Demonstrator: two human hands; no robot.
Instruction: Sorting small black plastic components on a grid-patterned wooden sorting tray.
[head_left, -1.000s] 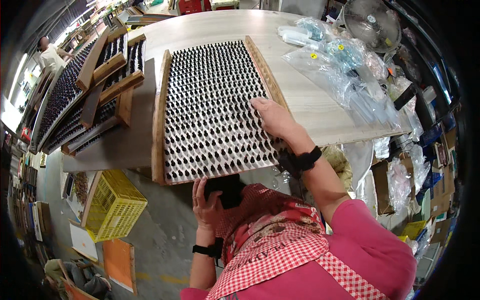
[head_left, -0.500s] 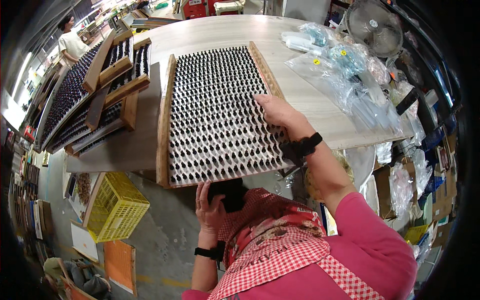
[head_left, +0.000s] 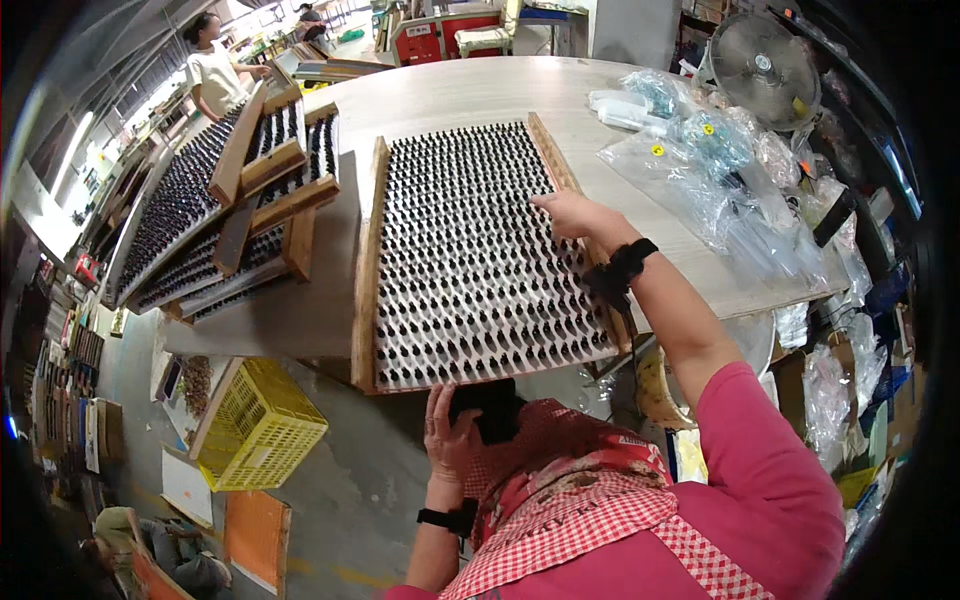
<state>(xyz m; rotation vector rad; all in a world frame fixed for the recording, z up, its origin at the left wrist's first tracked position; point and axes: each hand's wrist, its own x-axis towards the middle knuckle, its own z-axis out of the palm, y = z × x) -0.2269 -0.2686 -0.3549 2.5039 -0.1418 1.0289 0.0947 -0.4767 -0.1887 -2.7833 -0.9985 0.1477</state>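
In front of me a board with wooden side rails (head_left: 368, 270) lies on the table, its white face covered with rows of small black knobbed pieces (head_left: 470, 260). My right hand (head_left: 580, 218) is over its right side, fingers curled in and the fingertips among the pieces by the right rail. Whatever those fingertips grip is too small to make out. Below the near edge of the board, my left hand (head_left: 450, 440) points upward with its fingers stretched out and the thumb apart. Its fingertips are at that edge; I cannot tell whether they touch it. A dark shape beside it is unclear.
Similar boards (head_left: 190, 200) are stacked askew at the left. Clear plastic bags (head_left: 720, 190) cover the table's right side, with a fan (head_left: 764, 70) behind. A yellow crate (head_left: 265, 425) stands below at the left. A person (head_left: 215, 75) is at the far left.
The view has shifted, so the table appears lower and farther right. My right hand has moved slightly farther along the board. My left hand stays near its edge. The far person has an arm reaching out.
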